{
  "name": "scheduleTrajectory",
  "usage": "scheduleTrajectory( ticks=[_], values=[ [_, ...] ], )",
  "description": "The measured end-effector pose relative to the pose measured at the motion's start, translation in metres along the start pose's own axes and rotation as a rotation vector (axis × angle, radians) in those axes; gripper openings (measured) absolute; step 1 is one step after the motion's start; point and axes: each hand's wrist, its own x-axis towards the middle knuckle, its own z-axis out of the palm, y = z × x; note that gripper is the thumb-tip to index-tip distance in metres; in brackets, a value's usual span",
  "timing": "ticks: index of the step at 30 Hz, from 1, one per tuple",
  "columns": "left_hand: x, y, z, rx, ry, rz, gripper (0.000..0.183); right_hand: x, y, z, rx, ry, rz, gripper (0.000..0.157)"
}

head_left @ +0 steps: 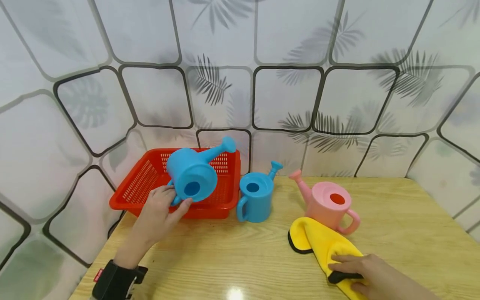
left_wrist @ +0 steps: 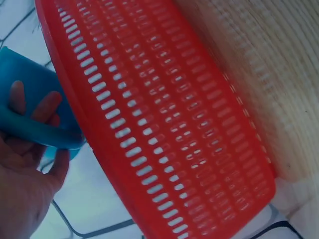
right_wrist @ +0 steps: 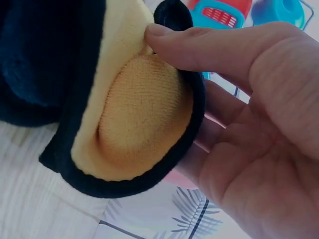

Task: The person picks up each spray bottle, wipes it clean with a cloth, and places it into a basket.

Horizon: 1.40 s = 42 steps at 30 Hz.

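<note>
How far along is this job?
Nothing looks finished: the red basket shows no watering can inside. In hand: the left hand holds a blue watering can above the rim; the right hand grips a yellow cloth. Probably left: the tabletop's second blue can and pink can.

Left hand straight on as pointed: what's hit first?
Past the held blue watering can, probably the red basket's far wall; depth is unclear, so the left hand might clear it.

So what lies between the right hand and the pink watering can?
The black-edged yellow cloth, pinched in the right hand, stretches toward the pink watering can. The head view shows this, though not clearly whether cloth and can touch.
</note>
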Motion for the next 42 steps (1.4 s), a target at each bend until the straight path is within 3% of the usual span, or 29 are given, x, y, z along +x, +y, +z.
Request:
scheduleTrajectory(
  ticks=[3,6,14,22,29,35,42],
  values=[
    [0.0,-0.009,-0.005,0.002,-0.048,-0.139,0.021,0.0,0.0,0.001,0.008,0.005,0.007,0.057],
    [0.001,-0.017,-0.009,0.014,-0.077,-0.247,0.02,0.0,0.0,0.003,0.011,0.002,0.027,0.056],
    [0.002,-0.044,-0.019,0.08,-0.029,-0.322,0.025,0.0,0.001,0.007,-0.028,0.045,0.03,0.057],
    [-0.005,-0.057,-0.024,0.22,-0.093,-0.512,0.045,0.001,0.001,0.009,-0.042,0.087,0.011,0.06],
    [-0.01,-0.064,-0.022,0.208,-0.103,-0.608,0.049,0.001,0.0,0.009,-0.028,0.076,0.027,0.059],
    [-0.004,-0.068,-0.026,0.181,-0.206,-0.694,0.054,0.002,0.0,0.01,-0.048,0.094,0.015,0.059],
    [-0.004,-0.069,-0.03,0.206,-0.275,-0.681,0.049,0.001,0.001,0.01,-0.061,0.093,0.015,0.057]
  ],
)
